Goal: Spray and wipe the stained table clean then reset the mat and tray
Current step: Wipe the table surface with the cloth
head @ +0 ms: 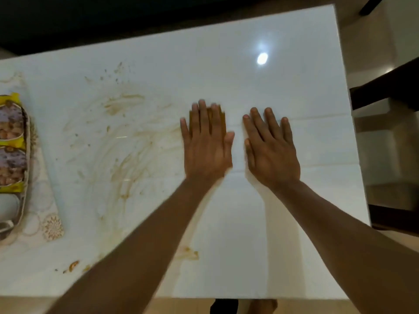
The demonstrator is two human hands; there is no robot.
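Both hands lie flat, fingers straight, on the glossy white surface (283, 211): the left hand (207, 146) presses a brown folded cloth (223, 118), the right hand (271, 148) just beside it at three o'clock. Brown smeared stains (127, 150) spread toward nine o'clock, where an oval tray (26, 177) sits on a lace-patterned mat (51, 225).

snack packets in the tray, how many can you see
2. One yellow-edged snack packet lies at the far end of the tray at the table's left edge, the other snack packet just nearer. The frame cuts the tray off, so more may be hidden.

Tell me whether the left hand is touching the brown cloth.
Touching. The head view shows the left hand lying flat on the brown cloth, fingers straight across it, no gap visible.
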